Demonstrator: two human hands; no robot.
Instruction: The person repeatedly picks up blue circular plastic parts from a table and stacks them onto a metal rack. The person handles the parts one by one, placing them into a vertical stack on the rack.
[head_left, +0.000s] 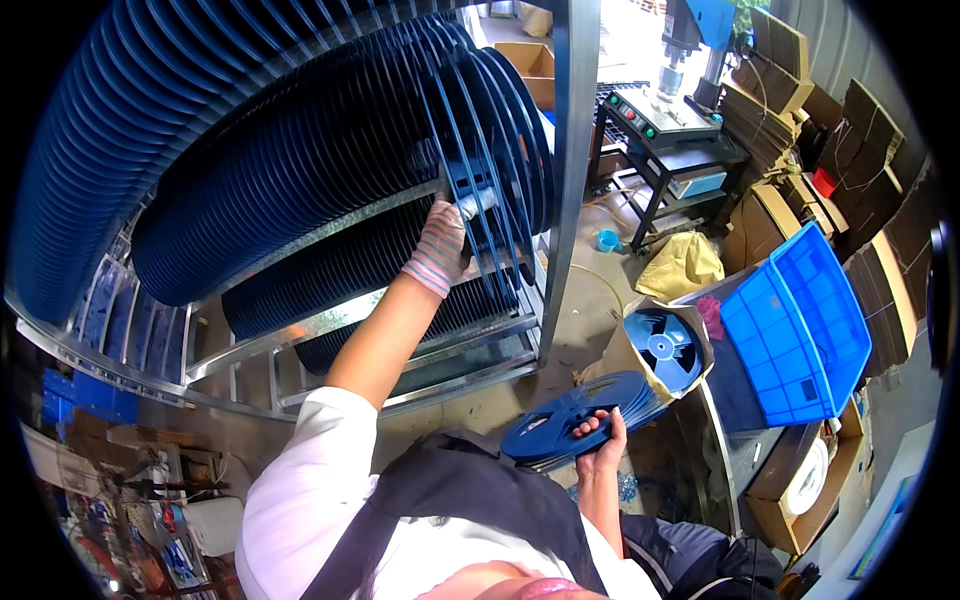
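The bare right hand (603,440) has its fingers clamped on a stack of reels (540,423), flat, round and blue with cut-out openings, fanned slightly near the black apron (440,480). The left hand (440,248), in a striped glove, reaches among upright dark-blue discs (270,180) on the metal rack (572,180); I cannot tell whether its fingers grip.

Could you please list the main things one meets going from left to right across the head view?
Left hand in a striped fabric glove, bare right hand holding flat blue slotted reels, round blue reel in a tan container, crumpled pink cloth, blue rectangular plastic crate.
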